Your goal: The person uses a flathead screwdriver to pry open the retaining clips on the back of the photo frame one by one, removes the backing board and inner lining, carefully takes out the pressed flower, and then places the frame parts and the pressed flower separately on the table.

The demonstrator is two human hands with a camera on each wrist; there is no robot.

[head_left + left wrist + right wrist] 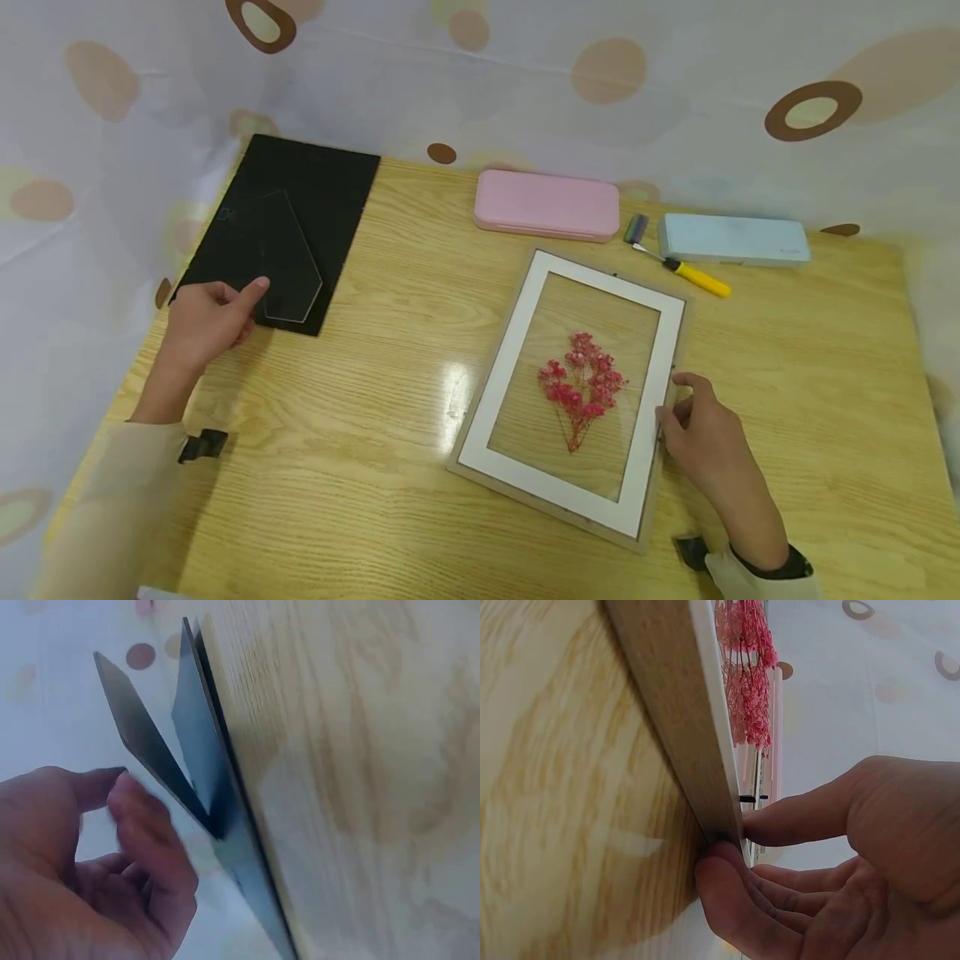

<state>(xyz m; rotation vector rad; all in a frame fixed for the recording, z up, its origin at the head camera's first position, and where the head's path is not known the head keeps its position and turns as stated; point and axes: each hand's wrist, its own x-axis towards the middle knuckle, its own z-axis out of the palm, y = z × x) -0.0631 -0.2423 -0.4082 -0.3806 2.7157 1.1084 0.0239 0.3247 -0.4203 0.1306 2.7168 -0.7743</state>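
A black backing board [315,175] lies on the table at the left, its stand leg [288,258] tilted up from it in the left wrist view. My left hand [210,321] is beside the lower end of the leg, fingers loosely bent. A narrow gap shows between the fingertips and the leg [146,742]. Pressed pink flowers [581,387] show inside a white-bordered picture frame [506,400] lying on the table. At the frame's right edge my right hand [708,433] pinches it, thumb on the top edge and a finger [724,881] low against the side.
Toward the back of the table [360,417] are a pink case [547,204] and a light blue case [735,239]. Between them lie a small eraser-like block [636,228] and a yellow-handled screwdriver [697,277]. A patterned curtain [525,83] hangs behind.
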